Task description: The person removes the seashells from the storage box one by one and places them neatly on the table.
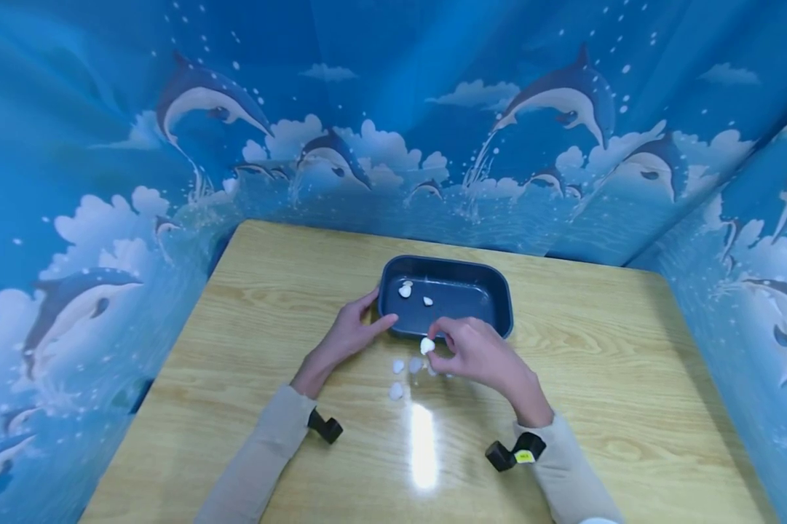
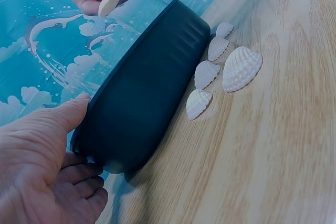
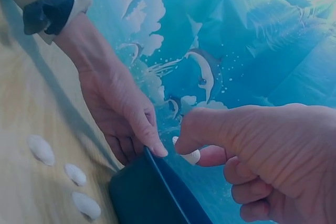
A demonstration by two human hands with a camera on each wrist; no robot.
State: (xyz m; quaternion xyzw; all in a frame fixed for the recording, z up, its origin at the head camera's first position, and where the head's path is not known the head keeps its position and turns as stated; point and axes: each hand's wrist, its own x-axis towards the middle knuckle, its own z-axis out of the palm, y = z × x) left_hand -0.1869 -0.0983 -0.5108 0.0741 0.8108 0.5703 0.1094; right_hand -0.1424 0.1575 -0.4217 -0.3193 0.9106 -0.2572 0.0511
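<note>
A dark blue rectangular plastic basin (image 1: pixel 465 300) sits on the table with a few small white seashells (image 1: pixel 405 291) in its left part. At its left end my left hand (image 1: pixel 354 329) holds the near corner, thumb at the rim (image 3: pixel 148 156) and fingers against the outer wall. Over the near rim, my right hand (image 1: pixel 478 353) pinches a white seashell (image 1: pixel 426 346) between thumb and forefinger. Its other fingers (image 3: pixel 252 192) are curled. Several ribbed white seashells (image 2: pixel 242 69) lie on the table just before the basin, some partly hidden under the right hand in the head view.
The wooden table (image 1: pixel 288 276) extends to both sides of the basin. A blue curtain (image 1: pixel 393 94) printed with dolphins hangs behind and beside it. Each wrist wears a small black camera (image 1: pixel 516 453). Light glares off the tabletop near the front.
</note>
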